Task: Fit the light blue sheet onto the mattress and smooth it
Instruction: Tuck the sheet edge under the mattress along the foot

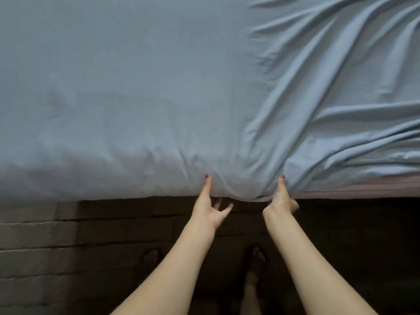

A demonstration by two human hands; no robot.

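Note:
The light blue sheet (pixel 136 87) covers the mattress across the whole upper view, flat on the left and bunched in long folds on the right. A strip of bare pinkish mattress (pixel 363 188) shows under the sheet's hem at the right. My left hand (pixel 209 203) is at the near bed edge, thumb pressed on the sheet's side, fingers spread below the hem. My right hand (pixel 281 198) grips the sheet's hem at the edge, thumb on top and fingers curled under it. The cloth sags in a small pouch between the two hands.
Below the bed edge lies a dark tiled floor (pixel 45 258), lighter at the left. My two feet (pixel 256 262) stand on it close to the bed, dim in shadow.

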